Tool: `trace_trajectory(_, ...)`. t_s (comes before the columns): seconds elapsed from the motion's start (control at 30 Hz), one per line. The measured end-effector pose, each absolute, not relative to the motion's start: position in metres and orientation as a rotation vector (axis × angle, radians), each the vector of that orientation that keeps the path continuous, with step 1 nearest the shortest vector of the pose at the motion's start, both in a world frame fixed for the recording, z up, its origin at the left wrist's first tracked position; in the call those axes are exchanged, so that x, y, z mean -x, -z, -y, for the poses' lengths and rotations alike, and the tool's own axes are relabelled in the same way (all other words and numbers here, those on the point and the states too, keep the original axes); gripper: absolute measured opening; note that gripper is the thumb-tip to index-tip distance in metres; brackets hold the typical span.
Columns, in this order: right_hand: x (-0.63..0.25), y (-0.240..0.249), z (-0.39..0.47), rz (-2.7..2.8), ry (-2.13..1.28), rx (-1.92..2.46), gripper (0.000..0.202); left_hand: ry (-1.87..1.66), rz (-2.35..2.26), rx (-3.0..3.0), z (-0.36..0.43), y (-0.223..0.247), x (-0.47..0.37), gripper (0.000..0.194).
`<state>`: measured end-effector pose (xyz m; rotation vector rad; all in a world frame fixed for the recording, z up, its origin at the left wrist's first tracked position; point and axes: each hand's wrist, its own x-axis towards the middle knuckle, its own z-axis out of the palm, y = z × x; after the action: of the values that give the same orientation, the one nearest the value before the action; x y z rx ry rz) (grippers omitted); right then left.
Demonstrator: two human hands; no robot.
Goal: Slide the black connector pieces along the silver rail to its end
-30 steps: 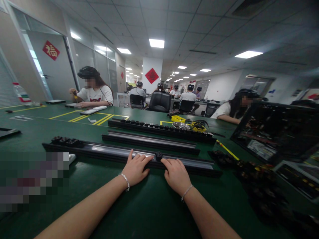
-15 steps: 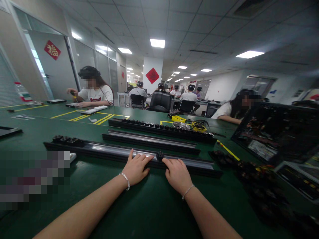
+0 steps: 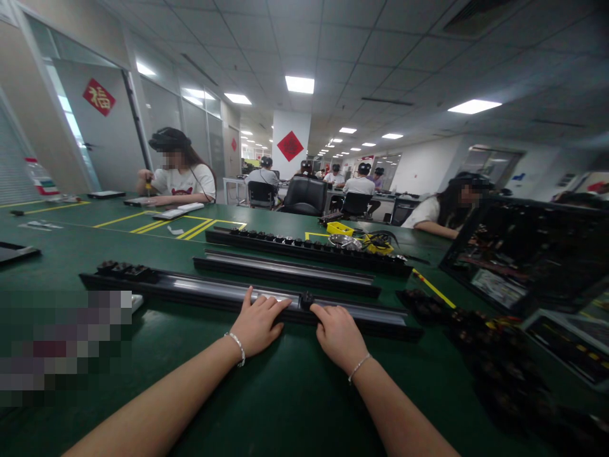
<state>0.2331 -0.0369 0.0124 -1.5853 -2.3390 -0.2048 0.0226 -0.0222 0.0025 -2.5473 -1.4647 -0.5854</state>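
Across the green table lies a long black rail [image 3: 200, 291] with a shiny channel. A small black part [image 3: 307, 298] sits in its channel between my hands. Spread fingers of my left hand [image 3: 259, 325] rest on the rail, with the fingertips just left of that part. My right hand [image 3: 337, 333] lies over the near edge, its index fingertip at the part's right side and its other fingers bent. Neither hand is wrapped round anything. Several similar black parts [image 3: 124, 270] stand in the rail's left end.
Behind are a second rail [image 3: 285, 270] and a third rail [image 3: 257, 239] filled with black parts. Loose black parts [image 3: 495, 343] are heaped at the right, near a large dark open case [image 3: 533, 254]. Yellow trays [image 3: 340, 228] stand farther back. Co-workers sit across the table.
My hands and the small black part hold the same places. The view shifts slightly. At the far left, a co-worker's hand with a yellow-handled tool has moved a little right.
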Motion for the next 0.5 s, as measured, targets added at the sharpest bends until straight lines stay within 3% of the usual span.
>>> trace_trajectory(0.5, -0.2349, -0.0129, 0.0358, 2.351, 0.206, 1.583, 0.039, 0.581, 1.456, 2.542, 0.0216, -0.0022, -0.0227, 0.046)
